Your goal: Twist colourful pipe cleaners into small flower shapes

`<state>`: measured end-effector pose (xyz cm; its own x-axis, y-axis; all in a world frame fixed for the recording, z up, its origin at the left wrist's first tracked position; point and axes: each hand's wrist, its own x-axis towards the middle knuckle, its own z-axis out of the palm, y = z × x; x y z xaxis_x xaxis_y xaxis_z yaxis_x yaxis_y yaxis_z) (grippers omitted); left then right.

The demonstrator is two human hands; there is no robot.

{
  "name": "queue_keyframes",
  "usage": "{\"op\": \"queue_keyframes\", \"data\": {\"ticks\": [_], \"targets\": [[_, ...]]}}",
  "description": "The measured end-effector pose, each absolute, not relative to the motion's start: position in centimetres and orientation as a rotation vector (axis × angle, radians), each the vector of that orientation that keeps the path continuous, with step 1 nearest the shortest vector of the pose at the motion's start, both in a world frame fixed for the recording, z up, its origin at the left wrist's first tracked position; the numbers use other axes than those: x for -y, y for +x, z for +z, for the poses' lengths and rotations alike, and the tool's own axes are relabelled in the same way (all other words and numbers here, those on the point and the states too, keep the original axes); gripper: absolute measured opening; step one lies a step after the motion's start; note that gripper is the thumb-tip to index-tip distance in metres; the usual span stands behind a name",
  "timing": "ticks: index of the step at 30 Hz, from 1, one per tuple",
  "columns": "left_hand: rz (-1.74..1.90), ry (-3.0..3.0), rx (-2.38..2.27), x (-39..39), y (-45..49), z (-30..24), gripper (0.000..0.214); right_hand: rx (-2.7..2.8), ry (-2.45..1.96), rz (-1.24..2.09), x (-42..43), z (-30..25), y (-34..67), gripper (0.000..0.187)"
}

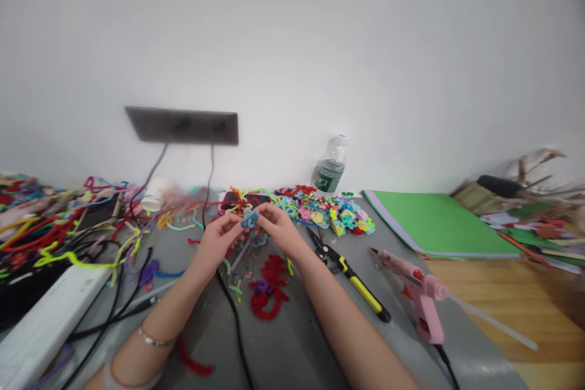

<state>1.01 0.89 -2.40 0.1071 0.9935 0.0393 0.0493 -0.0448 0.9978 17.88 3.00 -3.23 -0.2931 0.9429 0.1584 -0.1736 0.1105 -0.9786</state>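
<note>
We see both forearms reach forward over the desk (pixel 283 347), meeting at its far middle. The left hand (pixel 218 239) and right hand (pixel 278 226) pinch a small blue pipe-cleaner flower (pixel 250 217) between narrowed fingertips, above red pipe-cleaner scraps (pixel 269 292).

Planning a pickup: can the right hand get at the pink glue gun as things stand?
Probably yes: the glue gun lies uncovered right of the right hand, only pliers between, though that hand now pinches the blue flower.
</note>
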Motion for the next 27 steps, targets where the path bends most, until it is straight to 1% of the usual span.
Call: {"op": "queue_keyframes", "data": {"ticks": [3,7,11,13,19,22,27], "targets": [[1.066,1.368,-1.137,-0.9,0.9,-2.0,0.035,1.368,-0.826,1.386,-3.1,-3.2,18.1,0.035],[0.886,1.485,-1.08,-1.2,-0.3,-1.2,0.03,1.467,-0.806,1.458,-2.9,-2.7,18.6,0.035],[0.655,1.609,-1.084,-1.4,-1.9,-0.4,0.026,1.607,-0.812,1.554,-2.6,-2.5,19.0,0.03],[0.598,1.659,-1.069,-1.3,-2.2,-0.2,0.026,1.661,-0.821,1.591,-2.6,-2.7,19.1,0.027],[0.75,1.467,-1.154,-1.1,-1.4,-0.1,0.031,1.519,-0.885,1.526,-3.0,-3.4,18.6,0.026],[0.821,1.424,-1.174,-0.9,-1.0,-0.1,0.033,1.541,-0.888,1.493,-3.0,-3.4,18.3,0.024],[0.92,1.408,-1.165,-1.0,-0.6,-0.9,0.032,1.538,-0.904,1.351,-2.8,-3.0,18.2,0.021]]}}
